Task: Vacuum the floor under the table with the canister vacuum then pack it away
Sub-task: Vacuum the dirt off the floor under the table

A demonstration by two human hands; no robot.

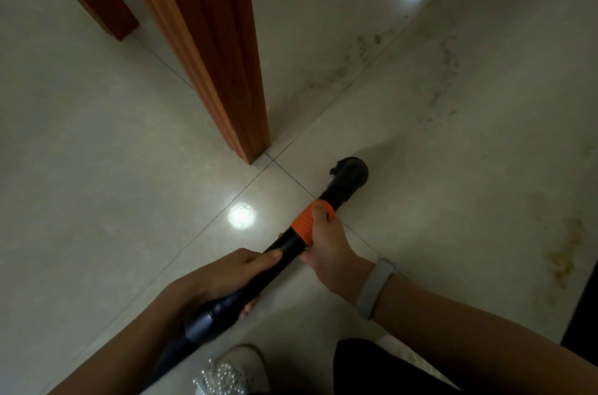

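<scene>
A black plastic vacuum wand (pixel 259 278) with a ribbed orange collar (pixel 307 223) slants from lower left to upper right above the pale tiled floor (pixel 97 168). Its round black nozzle end (pixel 351 173) sits low, just beside the reddish-brown wooden table leg (pixel 226 71).

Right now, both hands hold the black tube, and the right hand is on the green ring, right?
Not quite. The head view shows the ring is orange, not green. The rest holds: the right hand grips the tube at that ring, and the left hand holds the tube lower down.
</scene>
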